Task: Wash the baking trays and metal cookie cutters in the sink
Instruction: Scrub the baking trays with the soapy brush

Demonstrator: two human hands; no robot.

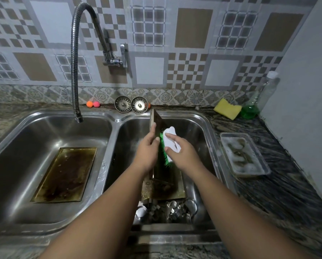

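Note:
Over the right sink basin [203, 124], my left hand [147, 152] grips a dark baking tray [157, 118] that stands on edge. My right hand [182, 154] presses a white scrub brush [172, 141] with green bristles against the tray's right face. A second greasy tray [165, 189] lies under it in the basin. Several metal cookie cutters [171, 210] are piled at the basin's near end. A third tray [66, 174], stained brown, lies flat in the left basin [44, 128].
The flexible tap [76, 71] hangs over the left basin with no water visible. Two drain strainers [131, 104] lean at the back wall. A yellow sponge [227, 108], a green soap bottle [249, 111] and a clear soapy container [244, 154] sit on the right counter.

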